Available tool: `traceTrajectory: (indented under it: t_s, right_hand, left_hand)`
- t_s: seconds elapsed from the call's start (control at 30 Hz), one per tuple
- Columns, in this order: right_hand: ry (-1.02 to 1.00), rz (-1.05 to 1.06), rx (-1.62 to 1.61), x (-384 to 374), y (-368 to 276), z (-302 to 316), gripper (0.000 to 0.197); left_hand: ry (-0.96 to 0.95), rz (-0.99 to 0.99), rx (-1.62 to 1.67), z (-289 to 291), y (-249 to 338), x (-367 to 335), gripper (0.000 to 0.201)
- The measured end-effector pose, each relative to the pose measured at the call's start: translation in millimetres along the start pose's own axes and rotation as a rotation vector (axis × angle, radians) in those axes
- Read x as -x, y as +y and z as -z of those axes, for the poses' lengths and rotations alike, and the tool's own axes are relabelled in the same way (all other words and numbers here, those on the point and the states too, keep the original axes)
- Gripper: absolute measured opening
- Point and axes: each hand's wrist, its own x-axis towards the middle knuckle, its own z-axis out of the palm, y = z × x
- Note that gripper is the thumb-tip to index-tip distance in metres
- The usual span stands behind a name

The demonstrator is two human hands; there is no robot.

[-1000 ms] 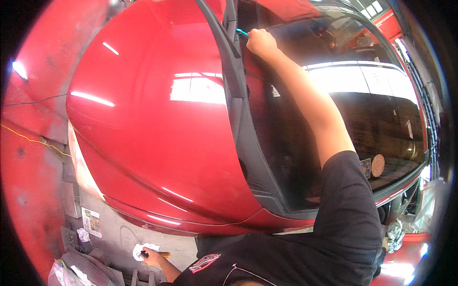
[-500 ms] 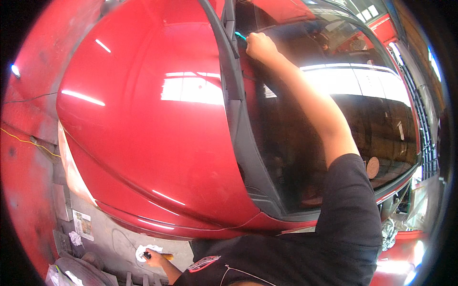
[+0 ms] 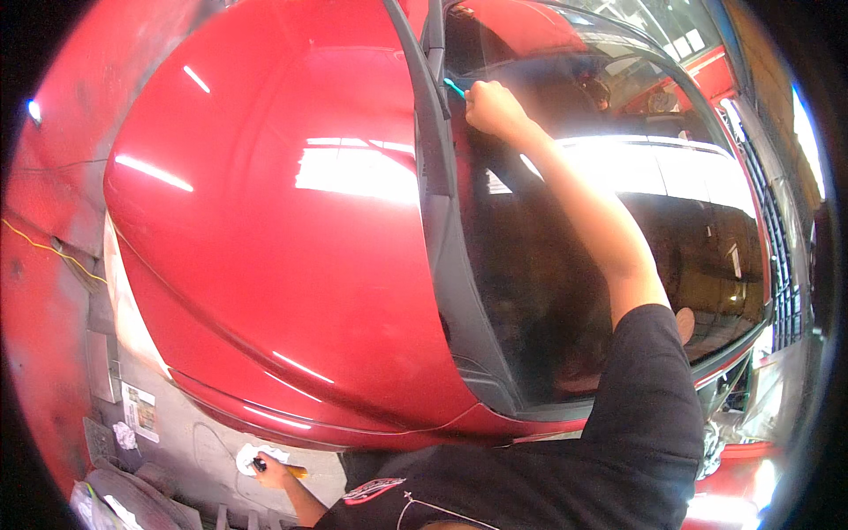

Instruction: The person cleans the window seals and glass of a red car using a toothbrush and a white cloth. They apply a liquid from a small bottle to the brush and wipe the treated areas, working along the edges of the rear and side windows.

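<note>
Drew the right hand (image 3: 495,108) slightly toward six o'clock, curled round a teal tool (image 3: 455,87) at twelve, over the windshield (image 3: 530,327); gripped a yellow-and-black tool (image 3: 297,472) in the left hand (image 3: 272,472) at seven.

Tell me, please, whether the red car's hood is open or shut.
Shut: the hood lies down along the black cowl panel, with only a thin seam showing beside the fender.

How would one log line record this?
Right hand: holding thin teal stick near black plastic cowl | Left hand: holding yellow-handled black tool
</note>
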Motion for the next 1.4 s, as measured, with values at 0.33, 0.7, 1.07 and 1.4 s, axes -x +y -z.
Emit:
traceTrajectory:
  t_s: [0.33, 0.7, 1.07, 1.4]
  right_hand:
    - [0.072, -0.066, -0.007, -26.7, 2.9, -9.6, 0.019]
    - [0.069, -0.06, 0.038, -28.7, -2.1, -8.0, 0.024]
    - [0.069, -0.093, -0.042, -10.2, -13.8, -2.4, 0.02]
    - [0.089, -0.113, -0.052, 11.6, -10.0, -1.7, 0.018]
  left_hand:
    - [-0.015, -0.094, 0.033, -3.2, 11.6, -5.9, 0.047]
    - [0.022, -0.113, -0.088, 1.7, 10.9, -2.4, 0.047]
    - [0.01, -0.012, -0.156, -8.5, -20.2, -20.0, 0.051]
    - [-0.085, -0.102, -0.086, 9.9, 2.4, -18.9, 0.052]
